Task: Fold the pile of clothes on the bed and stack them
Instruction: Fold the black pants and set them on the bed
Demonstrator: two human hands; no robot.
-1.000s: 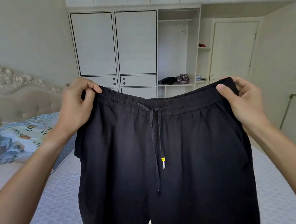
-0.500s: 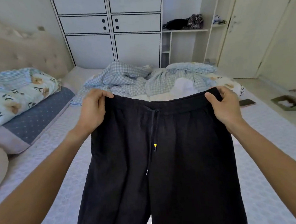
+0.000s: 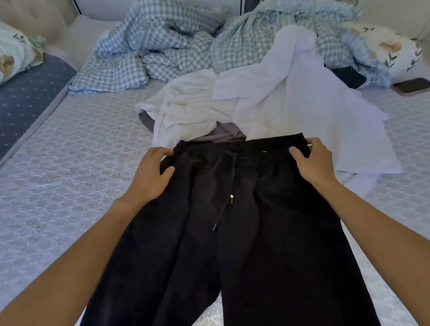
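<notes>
Bed: quilted grey-white mattress (image 3: 68, 152) carries everything; checked bedding (image 3: 164, 39) is bunched at its far edge, a phone (image 3: 414, 85) lies near its right edge.
Trousers: black drawstring trousers (image 3: 239, 237) lie flat on the mattress, waistband away from you, legs running toward the near edge.
Pile: white garments (image 3: 268, 100) are heaped just beyond the waistband, touching it.
Left grip: your left hand (image 3: 150, 175) pinches the waistband's left corner, fingers curled.
Right grip: your right hand (image 3: 313, 159) holds the right corner, thumb on top.
Handling: judge them light, limp and non-slippery; they will sag and crease, so take them by the waistband and hems.
Change: half a second ago you held them hanging in the air; now they are laid down.
</notes>
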